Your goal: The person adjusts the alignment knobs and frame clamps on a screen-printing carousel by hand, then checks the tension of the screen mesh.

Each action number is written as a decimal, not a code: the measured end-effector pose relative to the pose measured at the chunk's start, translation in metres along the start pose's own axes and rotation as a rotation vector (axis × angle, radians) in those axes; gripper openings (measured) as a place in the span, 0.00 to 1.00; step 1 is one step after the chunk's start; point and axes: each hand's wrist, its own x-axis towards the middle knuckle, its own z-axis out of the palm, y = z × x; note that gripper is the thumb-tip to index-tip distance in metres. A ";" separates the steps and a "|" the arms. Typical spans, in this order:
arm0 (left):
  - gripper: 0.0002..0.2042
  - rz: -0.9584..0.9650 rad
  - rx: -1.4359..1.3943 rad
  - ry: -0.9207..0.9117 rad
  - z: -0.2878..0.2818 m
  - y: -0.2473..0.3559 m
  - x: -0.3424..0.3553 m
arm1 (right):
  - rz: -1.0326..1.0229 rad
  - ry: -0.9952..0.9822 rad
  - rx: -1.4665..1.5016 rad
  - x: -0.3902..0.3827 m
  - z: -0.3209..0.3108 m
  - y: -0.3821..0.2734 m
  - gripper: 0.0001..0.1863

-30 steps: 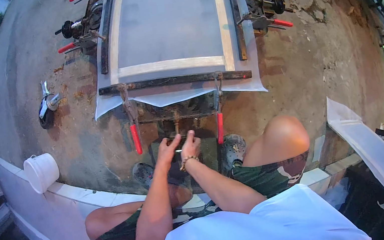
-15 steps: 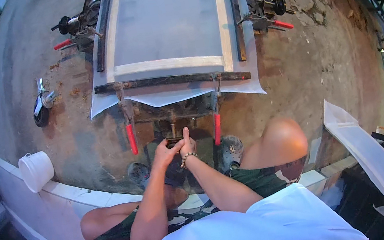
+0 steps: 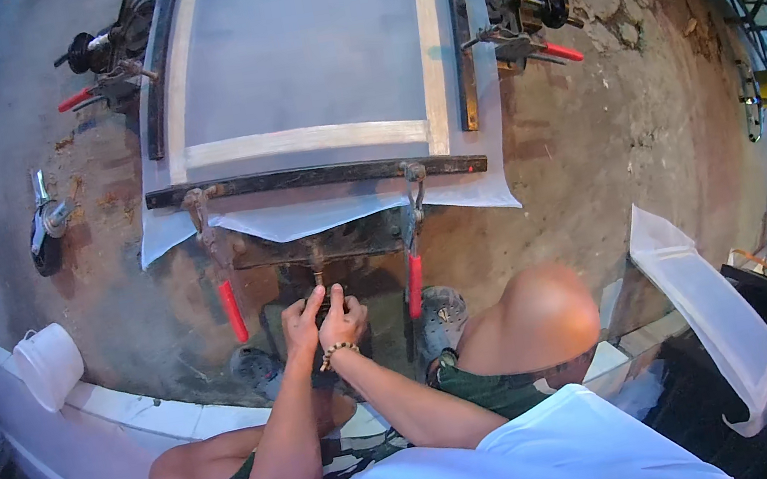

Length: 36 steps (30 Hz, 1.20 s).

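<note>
Metal rod [image 3: 316, 259] seen at the middle of the near crosspiece [image 3: 358, 238], pointing back toward the crouched person. Left hand [image 3: 300, 324] and right hand [image 3: 343, 323] brought together just below its visible end. Thumbs extended toward the rod, tips close together; other fingers curled in beneath. Whether anything is gripped by them cannot be told.

Outward from there: crosspiece flanked by two clamp levers, left red grip [image 3: 232, 311] and right red grip [image 3: 415, 286], both untouched. Dark bar [image 3: 313, 181] laid across the near end of the white mesh sheet [image 3: 303, 60], a loose edge left hanging past it. Pale frame [image 3: 301, 142] set within the sheet's outline; over or under the mesh, not determinable.

Progress, as judged: sheet spread, bars laid along the near end and both sides, so clamping appears done here. Work at the rod judged to be under way; how much is left cannot be read, since tautness is not plainly shown.

Poorly seen: rod's lower end and any part between the palms, covered by the hands; mechanism under the sheet, in shadow; far end of the frame, cut off by the upper edge.

Farther out: loose caster [image 3: 47, 227] on the floor, white bucket [image 3: 51, 367] at the ledge [image 3: 149, 413], pale strip of material [image 3: 709, 302] at right.
</note>
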 end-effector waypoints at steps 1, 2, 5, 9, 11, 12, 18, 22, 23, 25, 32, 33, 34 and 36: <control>0.28 -0.017 -0.024 -0.015 -0.001 -0.001 0.001 | -0.025 0.005 0.018 -0.001 0.000 0.000 0.31; 0.28 -0.033 -0.048 -0.030 -0.002 -0.002 0.001 | -0.050 0.009 0.035 -0.002 0.000 0.001 0.30; 0.27 -0.032 -0.083 -0.059 -0.003 0.004 0.000 | -0.091 0.024 0.049 0.000 0.003 0.005 0.29; 0.26 -0.030 -0.077 -0.068 -0.003 -0.001 0.003 | -0.106 0.034 0.045 -0.002 0.002 0.003 0.27; 0.26 -0.046 -0.081 -0.076 -0.003 -0.003 0.004 | -0.117 0.043 0.049 -0.002 0.002 0.003 0.26; 0.26 -0.054 -0.083 -0.079 -0.003 -0.004 0.004 | -0.122 0.047 0.051 -0.002 0.002 0.003 0.26; 0.26 -0.032 -0.090 -0.086 -0.002 -0.005 0.006 | -0.118 0.035 0.074 -0.002 0.000 0.000 0.24; 0.26 -0.068 -0.054 -0.094 -0.005 -0.004 0.006 | -0.082 0.018 0.090 -0.002 0.001 -0.001 0.24; 0.26 -0.075 -0.070 -0.087 -0.005 -0.005 0.005 | -0.084 0.027 0.086 -0.003 0.001 -0.001 0.24; 0.26 -0.091 -0.105 -0.077 -0.002 -0.003 0.005 | -0.089 0.051 0.077 -0.003 0.001 -0.002 0.24; 0.27 0.001 -0.024 -0.063 -0.004 -0.002 0.005 | -0.123 0.026 0.078 -0.001 0.004 0.005 0.26; 0.27 0.004 -0.021 -0.073 -0.005 -0.002 0.005 | -0.127 0.025 0.075 0.000 0.004 0.006 0.26; 0.27 0.006 -0.018 -0.082 -0.006 -0.003 0.005 | -0.130 0.022 0.073 0.000 0.004 0.006 0.25; 0.27 0.006 -0.007 -0.087 -0.007 -0.004 0.006 | -0.133 0.015 0.066 -0.001 0.004 0.008 0.26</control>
